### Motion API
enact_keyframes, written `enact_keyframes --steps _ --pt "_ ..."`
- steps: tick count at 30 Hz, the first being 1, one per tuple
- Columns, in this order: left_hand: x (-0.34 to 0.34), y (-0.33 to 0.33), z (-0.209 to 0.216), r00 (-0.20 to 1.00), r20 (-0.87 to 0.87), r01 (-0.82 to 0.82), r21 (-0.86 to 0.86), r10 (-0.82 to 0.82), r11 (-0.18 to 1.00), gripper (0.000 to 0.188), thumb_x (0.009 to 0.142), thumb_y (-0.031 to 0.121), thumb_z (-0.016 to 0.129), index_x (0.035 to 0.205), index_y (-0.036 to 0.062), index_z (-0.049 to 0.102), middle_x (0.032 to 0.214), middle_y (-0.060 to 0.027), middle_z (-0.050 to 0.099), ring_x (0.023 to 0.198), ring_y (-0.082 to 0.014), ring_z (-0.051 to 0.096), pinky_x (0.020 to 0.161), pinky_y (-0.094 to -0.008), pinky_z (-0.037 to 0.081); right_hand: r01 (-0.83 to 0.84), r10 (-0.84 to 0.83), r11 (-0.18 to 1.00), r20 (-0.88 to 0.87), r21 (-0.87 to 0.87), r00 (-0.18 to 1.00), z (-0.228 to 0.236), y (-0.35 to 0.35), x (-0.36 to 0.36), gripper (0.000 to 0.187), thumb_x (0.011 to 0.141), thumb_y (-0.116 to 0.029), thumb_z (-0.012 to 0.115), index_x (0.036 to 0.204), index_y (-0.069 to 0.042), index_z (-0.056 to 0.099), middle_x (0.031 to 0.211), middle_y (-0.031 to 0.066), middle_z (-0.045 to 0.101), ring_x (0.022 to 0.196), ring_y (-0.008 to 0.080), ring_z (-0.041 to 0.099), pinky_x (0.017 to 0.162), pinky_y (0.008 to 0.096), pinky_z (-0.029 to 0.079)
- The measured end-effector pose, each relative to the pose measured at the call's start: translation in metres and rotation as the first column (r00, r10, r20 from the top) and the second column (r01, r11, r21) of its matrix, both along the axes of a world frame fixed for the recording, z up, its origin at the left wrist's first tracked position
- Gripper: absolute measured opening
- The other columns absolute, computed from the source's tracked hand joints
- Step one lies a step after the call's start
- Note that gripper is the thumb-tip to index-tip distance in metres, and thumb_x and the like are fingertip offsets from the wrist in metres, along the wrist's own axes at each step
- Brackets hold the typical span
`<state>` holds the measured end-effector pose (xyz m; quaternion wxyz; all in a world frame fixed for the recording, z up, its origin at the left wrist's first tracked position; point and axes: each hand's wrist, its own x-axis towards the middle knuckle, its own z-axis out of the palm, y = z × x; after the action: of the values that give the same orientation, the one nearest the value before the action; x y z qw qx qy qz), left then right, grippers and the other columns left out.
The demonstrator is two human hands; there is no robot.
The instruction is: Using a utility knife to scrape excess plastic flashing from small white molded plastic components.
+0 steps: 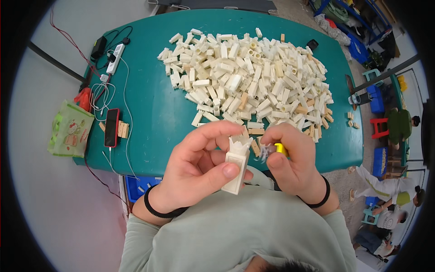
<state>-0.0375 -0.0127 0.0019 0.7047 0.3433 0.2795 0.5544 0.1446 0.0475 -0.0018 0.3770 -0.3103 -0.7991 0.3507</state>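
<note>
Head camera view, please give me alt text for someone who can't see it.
A person's left hand has a cream jagged-topped block in its grip, the right hand a small yellow object. Beyond, a big pile of similar blocks lies on a green table, with a phone and power strip on the left.

Bright, even light across the green table [149, 113] — soft shadows, fisheye-curved edges, black corners.
</note>
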Motion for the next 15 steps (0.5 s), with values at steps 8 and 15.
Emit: enact_keyframes --steps 8,15 --pt "0.003 0.012 -0.003 0.935 -0.286 -0.146 0.232 0.211 0.962 0.035 0.074 -0.003 0.062 0.105 -0.0006 0.047 0.083 -0.0021 0.053 0.074 -0.0056 0.053 0.064 -0.0205 0.046 0.007 -0.030 0.975 0.100 0.221 0.995 -0.004 0.011 0.002 0.026 0.072 -0.026 0.066 0.068 -0.006 0.050 0.054 0.0056 0.047 0.043 0.0212 0.045 0.039 0.0297 0.033" --pt "0.013 0.007 0.002 0.917 -0.315 -0.178 0.225 0.244 0.958 0.035 0.073 -0.004 0.062 0.104 -0.0012 0.046 0.082 -0.0030 0.054 0.072 -0.0059 0.053 0.062 -0.0205 0.047 -0.011 -0.018 0.964 0.105 0.266 0.994 -0.007 0.017 0.007 0.028 0.070 -0.026 0.068 0.066 -0.007 0.047 0.052 0.0045 0.043 0.041 0.0208 0.042 0.038 0.0300 0.030"
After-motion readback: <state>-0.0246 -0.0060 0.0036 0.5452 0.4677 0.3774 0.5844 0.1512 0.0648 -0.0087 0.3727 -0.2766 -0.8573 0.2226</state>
